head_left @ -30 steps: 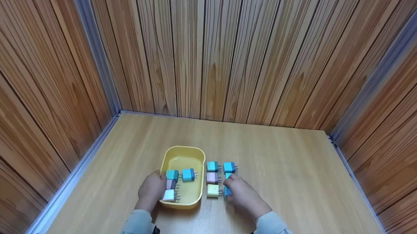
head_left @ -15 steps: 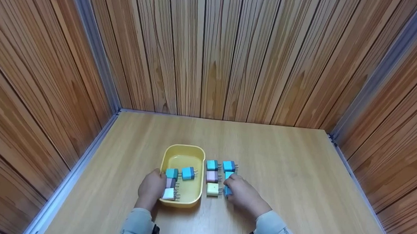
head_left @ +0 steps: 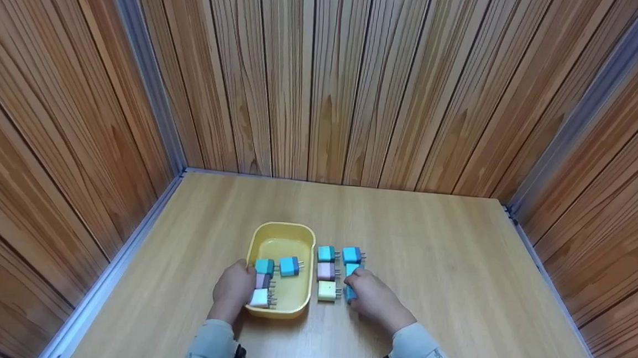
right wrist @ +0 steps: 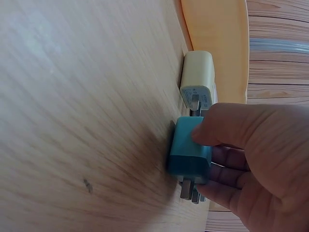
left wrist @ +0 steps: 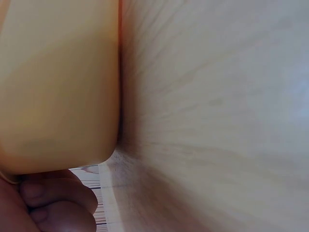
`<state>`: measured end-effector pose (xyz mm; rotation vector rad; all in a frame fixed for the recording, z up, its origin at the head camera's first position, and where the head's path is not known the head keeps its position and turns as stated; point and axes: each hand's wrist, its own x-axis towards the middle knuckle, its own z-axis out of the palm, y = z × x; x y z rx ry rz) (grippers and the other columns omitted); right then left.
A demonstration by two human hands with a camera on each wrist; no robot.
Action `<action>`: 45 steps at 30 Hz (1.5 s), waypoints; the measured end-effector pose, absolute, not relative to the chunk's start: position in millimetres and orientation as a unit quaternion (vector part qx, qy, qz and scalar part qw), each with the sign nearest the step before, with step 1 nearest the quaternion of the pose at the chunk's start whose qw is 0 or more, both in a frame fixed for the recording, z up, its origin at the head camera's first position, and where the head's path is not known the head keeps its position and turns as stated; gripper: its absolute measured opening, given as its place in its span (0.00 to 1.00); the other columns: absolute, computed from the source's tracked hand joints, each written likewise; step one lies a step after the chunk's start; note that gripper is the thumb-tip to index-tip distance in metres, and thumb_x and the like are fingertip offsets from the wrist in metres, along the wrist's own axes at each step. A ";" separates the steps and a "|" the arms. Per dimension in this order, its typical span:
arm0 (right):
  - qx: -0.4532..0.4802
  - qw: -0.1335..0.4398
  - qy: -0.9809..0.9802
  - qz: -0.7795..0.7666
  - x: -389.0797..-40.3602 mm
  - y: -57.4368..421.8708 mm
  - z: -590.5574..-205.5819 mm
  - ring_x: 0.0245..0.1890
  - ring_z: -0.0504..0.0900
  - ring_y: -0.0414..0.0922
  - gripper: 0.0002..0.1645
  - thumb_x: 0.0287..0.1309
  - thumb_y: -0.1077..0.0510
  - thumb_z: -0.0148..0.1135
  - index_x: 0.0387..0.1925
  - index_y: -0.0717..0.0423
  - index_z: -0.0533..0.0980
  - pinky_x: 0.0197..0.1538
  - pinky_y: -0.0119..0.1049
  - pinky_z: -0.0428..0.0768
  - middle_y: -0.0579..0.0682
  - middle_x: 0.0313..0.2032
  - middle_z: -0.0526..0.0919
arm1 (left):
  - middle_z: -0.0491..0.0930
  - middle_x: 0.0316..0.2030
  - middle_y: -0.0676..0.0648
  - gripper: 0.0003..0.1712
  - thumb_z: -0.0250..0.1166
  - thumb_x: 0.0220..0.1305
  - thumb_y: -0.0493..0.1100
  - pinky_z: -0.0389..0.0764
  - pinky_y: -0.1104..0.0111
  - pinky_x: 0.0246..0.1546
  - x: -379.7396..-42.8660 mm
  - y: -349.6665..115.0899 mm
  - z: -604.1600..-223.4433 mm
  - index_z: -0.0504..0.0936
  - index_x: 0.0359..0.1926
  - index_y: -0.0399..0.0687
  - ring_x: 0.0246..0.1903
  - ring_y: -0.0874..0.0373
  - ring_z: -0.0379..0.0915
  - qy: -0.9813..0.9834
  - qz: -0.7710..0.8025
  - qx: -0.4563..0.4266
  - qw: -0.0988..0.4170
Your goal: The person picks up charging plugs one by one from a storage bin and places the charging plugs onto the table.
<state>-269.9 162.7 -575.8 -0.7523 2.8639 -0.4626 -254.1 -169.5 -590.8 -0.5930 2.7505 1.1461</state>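
Observation:
My left hand [head_left: 234, 285] grips the left rim of a yellow plastic tray [head_left: 287, 228]. In the left wrist view, curled fingers [left wrist: 63, 200] show at the wall of the tray [left wrist: 58, 96]. With thumb and fingers, my right hand [head_left: 371, 297] pinches a blue-teal charger plug [right wrist: 189, 145] that stands on the table, its metal prongs toward the near side in the right wrist view. My hand partly covers this plug in the head view. Just beyond it is a second blue charger plug [head_left: 352, 268], then a third blue charger plug [head_left: 352, 254].
Between tray and right hand stand a teal plug [head_left: 326, 253], a lilac plug [head_left: 325, 271] and a pale yellow plug [head_left: 326, 291] in a column. Inside the tray lie several plugs, including a blue plug [head_left: 289, 266] and a white plug [head_left: 259, 297]. Wooden walls enclose the table [head_left: 432, 236].

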 end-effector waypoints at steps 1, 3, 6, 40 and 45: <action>-0.250 0.074 0.953 -0.156 -270.0 163.1 -575.8 0.44 0.75 0.43 0.25 0.58 0.60 0.73 0.57 0.57 0.80 0.53 0.44 0.81 0.47 0.46 0.77 | 0.78 0.36 0.45 0.21 0.46 0.79 0.50 0.75 0.59 0.38 -253.7 -169.4 -590.7 0.78 0.54 0.42 0.35 0.52 0.75 0.902 0.380 -0.196 0.054; -0.251 0.075 0.952 -0.160 -270.0 163.5 -575.8 0.45 0.75 0.43 0.24 0.58 0.61 0.72 0.57 0.57 0.80 0.53 0.45 0.81 0.47 0.46 0.77 | 0.79 0.36 0.46 0.21 0.46 0.79 0.50 0.75 0.59 0.38 -253.1 -169.4 -590.0 0.78 0.54 0.42 0.35 0.52 0.75 0.900 0.384 -0.197 0.056; -0.249 0.076 0.952 -0.162 -269.9 163.8 -575.4 0.46 0.76 0.44 0.25 0.59 0.61 0.72 0.58 0.57 0.80 0.54 0.45 0.80 0.47 0.46 0.76 | 0.79 0.36 0.46 0.20 0.45 0.79 0.51 0.75 0.60 0.37 -253.1 -169.2 -589.6 0.78 0.53 0.43 0.35 0.53 0.75 0.898 0.390 -0.196 0.058; -0.238 0.080 0.955 -0.156 -271.4 160.5 -576.4 0.40 0.73 0.43 0.23 0.59 0.60 0.71 0.56 0.57 0.80 0.48 0.43 0.80 0.45 0.42 0.76 | 0.78 0.37 0.46 0.20 0.47 0.79 0.51 0.76 0.60 0.40 -255.2 -169.0 -591.1 0.77 0.54 0.43 0.37 0.52 0.75 0.893 0.390 -0.213 0.069; -0.245 0.069 0.955 -0.154 -270.5 159.9 -572.8 0.40 0.74 0.43 0.23 0.59 0.60 0.70 0.57 0.57 0.80 0.50 0.44 0.80 0.46 0.43 0.77 | 0.78 0.38 0.45 0.21 0.47 0.78 0.51 0.76 0.60 0.40 -255.4 -170.1 -590.3 0.77 0.56 0.42 0.37 0.52 0.75 0.896 0.385 -0.210 0.069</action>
